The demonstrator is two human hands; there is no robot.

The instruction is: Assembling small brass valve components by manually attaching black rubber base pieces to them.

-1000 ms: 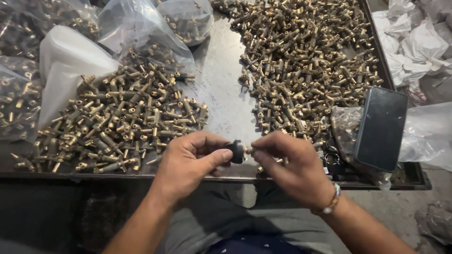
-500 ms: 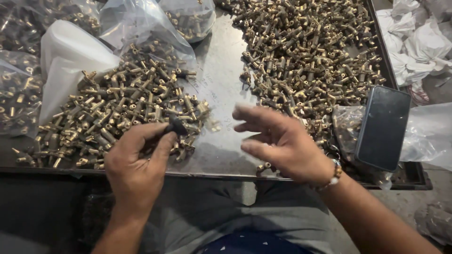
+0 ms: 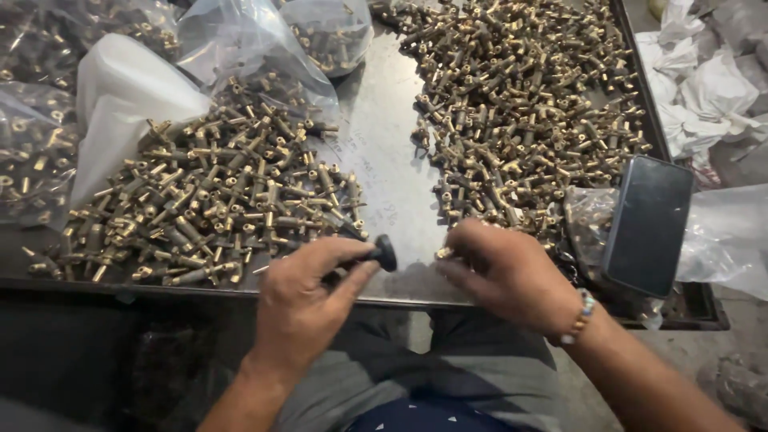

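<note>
I have my left hand (image 3: 308, 300) closed round a small black knobbed tool (image 3: 382, 254), its round head poking out past my thumb, just above the near edge of the metal tray (image 3: 384, 172). My right hand (image 3: 512, 276) is curled, fingertips pinching a brass fitting (image 3: 442, 253) on the bare strip of tray. A heap of brass fittings (image 3: 216, 208) lies close on my left, a wider spread (image 3: 520, 104) on my right, hemming both hands in. Clear plastic bags (image 3: 240, 48) of parts crowd the far left. A dark phone (image 3: 648, 224) leans at the tray's right end, crumpled white plastic (image 3: 696, 80) beyond it. Grey trousers (image 3: 448, 376) show below the tray
</note>
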